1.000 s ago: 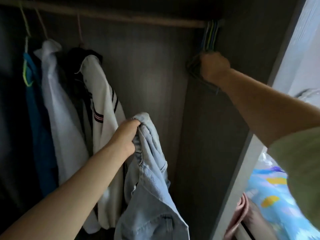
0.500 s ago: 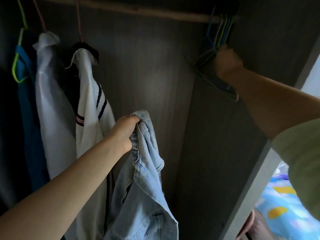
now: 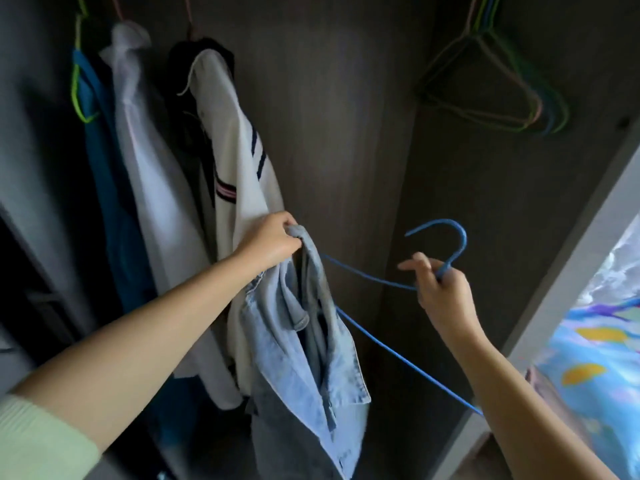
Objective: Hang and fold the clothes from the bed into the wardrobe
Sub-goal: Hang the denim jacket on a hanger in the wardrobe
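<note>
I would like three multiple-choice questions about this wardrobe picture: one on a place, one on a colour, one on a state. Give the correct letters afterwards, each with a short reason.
1. Where do the spare empty hangers hang?
A. at the upper right of the wardrobe
B. on the bed
C. over the left forearm

2. What colour is the wire hanger in the right hand?
A. pink
B. blue
C. white

3. What is the state of the denim shirt?
A. folded on a shelf
B. already hung on the rail
C. held bunched in the left hand, not yet on a hanger

Answers: 1 A, the bundle hangs by the right wall. 2 B, its hook and wire are blue. 3 C, the left grip holds the fabric's top and the blue hanger is bare.
</note>
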### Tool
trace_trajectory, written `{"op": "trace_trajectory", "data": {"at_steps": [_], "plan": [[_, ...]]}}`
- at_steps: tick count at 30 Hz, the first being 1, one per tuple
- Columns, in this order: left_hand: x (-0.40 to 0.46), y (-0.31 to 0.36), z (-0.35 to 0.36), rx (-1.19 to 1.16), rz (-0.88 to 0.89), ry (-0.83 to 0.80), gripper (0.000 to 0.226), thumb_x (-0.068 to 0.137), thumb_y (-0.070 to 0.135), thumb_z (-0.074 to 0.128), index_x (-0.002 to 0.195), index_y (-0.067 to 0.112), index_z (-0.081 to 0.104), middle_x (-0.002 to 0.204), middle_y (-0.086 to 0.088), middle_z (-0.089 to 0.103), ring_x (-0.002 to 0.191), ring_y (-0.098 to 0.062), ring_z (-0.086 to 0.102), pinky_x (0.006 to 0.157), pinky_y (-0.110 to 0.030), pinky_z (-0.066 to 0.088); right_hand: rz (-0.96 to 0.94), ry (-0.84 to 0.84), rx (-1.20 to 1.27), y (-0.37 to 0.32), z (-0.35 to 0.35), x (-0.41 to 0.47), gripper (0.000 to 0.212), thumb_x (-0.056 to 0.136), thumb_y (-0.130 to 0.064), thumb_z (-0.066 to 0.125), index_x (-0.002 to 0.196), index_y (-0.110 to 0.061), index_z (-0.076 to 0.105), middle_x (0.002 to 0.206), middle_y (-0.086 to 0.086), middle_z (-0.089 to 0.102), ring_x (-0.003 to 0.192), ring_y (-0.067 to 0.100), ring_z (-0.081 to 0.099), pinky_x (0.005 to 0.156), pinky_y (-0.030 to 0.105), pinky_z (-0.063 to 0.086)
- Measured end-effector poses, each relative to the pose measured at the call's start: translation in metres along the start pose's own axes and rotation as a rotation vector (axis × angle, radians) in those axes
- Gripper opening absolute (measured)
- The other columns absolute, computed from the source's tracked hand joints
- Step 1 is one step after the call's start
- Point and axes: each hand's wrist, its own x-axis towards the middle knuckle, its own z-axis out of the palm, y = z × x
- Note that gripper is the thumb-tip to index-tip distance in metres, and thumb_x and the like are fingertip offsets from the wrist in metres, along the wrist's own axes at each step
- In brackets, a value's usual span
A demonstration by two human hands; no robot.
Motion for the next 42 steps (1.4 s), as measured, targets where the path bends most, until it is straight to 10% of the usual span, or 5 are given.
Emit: {"op": "trace_trajectory", "data": {"at_steps": [11,19,25,33,42], "plan": [[-0.007,-0.081,0.032,0.599,-0.070,-0.130,0.017,0.089,0.010,0.048,0.104,0.009,0.057,0.107,-0.016,0.062,0.100,-0.034,0.059,0.081,-0.038,0.046,0.426,-0.462,0.118,0.007,-0.013,-0.085,0.025,0.098,-0.015,0.048,0.086,-0.006,0.069,0.040,-0.003,0.023,0.032,0.006,0.018,0.035,0.013,0.013],[-0.099,-0.021,0.056,0.726,0.561,-0.235,0.022,0.086,0.014,0.050,0.107,0.018,0.053,0.105,-0.005,0.050,0.098,-0.028,0.055,0.063,-0.034,0.032,0.411,-0.214,0.218,0.026,0.078,-0.122,0.031,0.098,-0.016,0.046,0.087,0.007,0.063,0.041,-0.009,0.026,0.042,0.012,0.020,0.046,0.026,0.015],[-0.086,-0.052,0.011,0.737,0.709,-0.473,0.062,0.079,0.071,0.045,0.126,0.032,0.055,0.140,0.003,0.032,0.132,-0.014,0.020,0.113,-0.037,0.018,0.243,-0.242,0.254,0.006,0.064,-0.139,0.026,0.099,-0.013,0.045,0.091,-0.014,0.070,0.041,-0.011,0.032,0.041,0.004,0.028,0.041,0.017,0.024],[-0.080,-0.055,-0.016,0.364,0.560,-0.525,0.073,0.061,0.092,0.035,0.065,0.019,0.041,0.054,0.006,0.043,0.054,-0.011,0.040,0.051,-0.022,0.026,0.629,-0.743,1.092,0.010,0.016,-0.126,0.048,0.083,-0.027,0.066,0.126,-0.006,0.059,0.084,0.008,0.065,0.084,0.020,0.067,0.071,0.033,0.055],[-0.102,-0.011,-0.016,0.216,0.566,-0.628,0.067,0.060,0.074,0.058,0.058,0.007,0.050,0.053,0.000,0.037,0.053,-0.007,0.033,0.051,-0.022,0.023,0.145,-0.819,-0.117,0.015,0.101,-0.167,0.034,0.091,-0.013,0.058,0.123,-0.007,0.051,0.118,0.010,0.061,0.104,0.020,0.060,0.094,0.034,0.049]]}}
